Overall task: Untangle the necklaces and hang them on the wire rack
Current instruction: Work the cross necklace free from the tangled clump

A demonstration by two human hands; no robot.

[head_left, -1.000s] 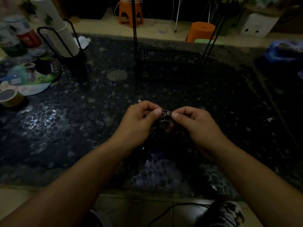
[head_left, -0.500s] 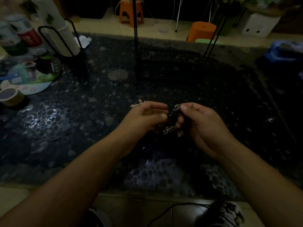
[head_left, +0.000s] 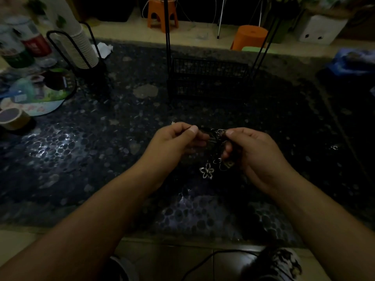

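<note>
Between the two hands, just above the dark pebbled surface, hangs a small tangle of necklaces. The left hand has its fingers curled in, thumb pressed against the forefinger, pinching a thin dark strand that runs straight across to the knot. The right hand is curled too, thumb and forefinger nipping the top of the tangle while the lower fingers fold under it. From the bunch a silver flower-shaped pendant dangles free below and between the hands; a second, smaller charm sits close against the right palm, too dim to make out. Both bare forearms reach in from the near edge.

Straight beyond the hands stands the black wire rack, a mesh basket with thin dark uprights rising out of view; I can't tell whether anything hangs on it. Off to the left are a stack of paper cups leaning in a black wire holder, a couple of bottles behind them, a round printed fan lying flat, and a roll of tape near the edge. On the floor beyond are two orange stools, and a blue bundle lies at the far right.
</note>
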